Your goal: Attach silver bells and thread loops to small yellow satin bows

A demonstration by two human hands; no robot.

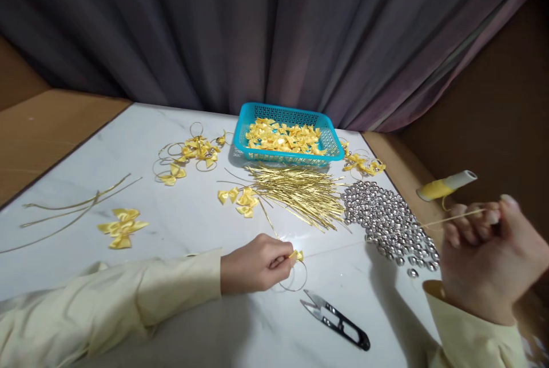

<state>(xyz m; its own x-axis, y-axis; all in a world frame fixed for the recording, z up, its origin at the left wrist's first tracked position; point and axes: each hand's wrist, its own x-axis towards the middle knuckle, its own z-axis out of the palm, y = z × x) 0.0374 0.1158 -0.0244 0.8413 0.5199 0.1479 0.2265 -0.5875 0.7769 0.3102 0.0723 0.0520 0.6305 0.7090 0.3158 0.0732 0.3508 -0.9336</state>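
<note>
My left hand (262,262) pinches a small yellow ribbon bow (299,255) together with a gold wire bent into a ring (306,276). From the bow a thin thread (450,219) runs taut to the right, and my right hand (489,259) grips its far part between thumb and fingers, raised at the right edge. Above that hand is a spool of yellow thread (446,185), tilted. Black thread snips (338,322) lie on the table just below the ring, blades toward my left hand.
A blue basket (289,156) of yellow bows stands at the back. Gold wires (300,194) lie before it, beside many silver beads (381,219). Finished-looking ringed bows (197,151) are heaped left of the basket, others (364,163) right. Loose bows (122,228) and wires (77,208) lie left.
</note>
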